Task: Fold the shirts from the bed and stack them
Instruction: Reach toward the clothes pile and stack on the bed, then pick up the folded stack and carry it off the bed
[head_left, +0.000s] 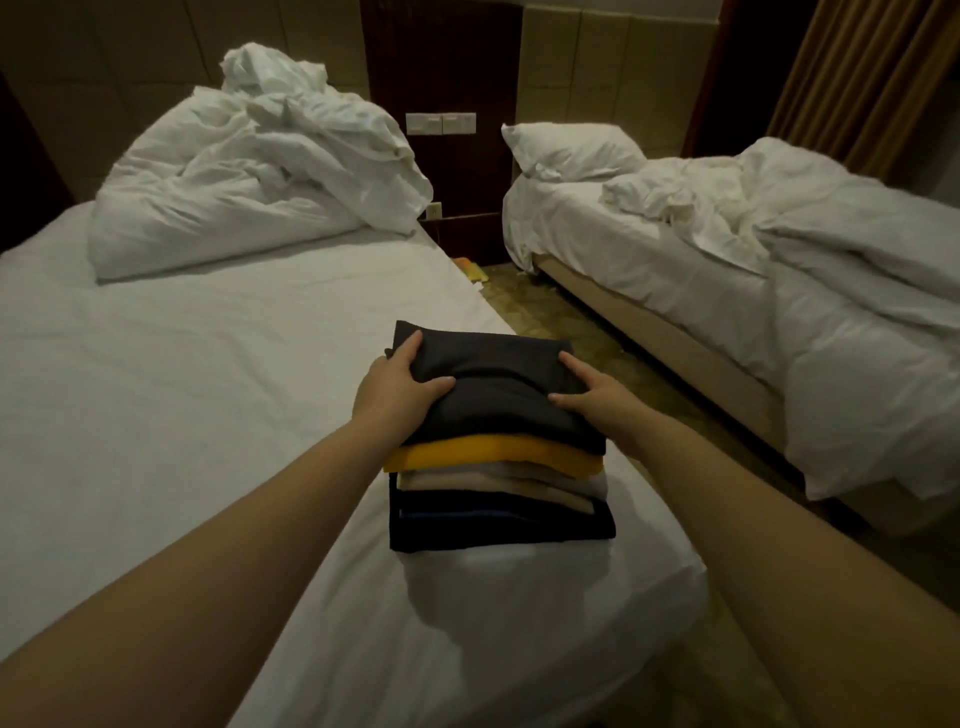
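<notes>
Dim twin room, white bed (182, 364) — stack (498, 499) of folded shirts at its near right corner. Left hand (400, 387) and right hand (592, 395) grip the dark top shirt (498, 374) by its sides, thumbs on top. Best next — square its edges to the stack, flatten the centre bulge.

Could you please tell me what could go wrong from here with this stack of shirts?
1. The stack stands near the right edge of the bed, so a sideways push from the left hand or right hand could tip it onto the floor.
2. The dark top shirt bulges in the middle, so it may slide or unfold once released.
</notes>
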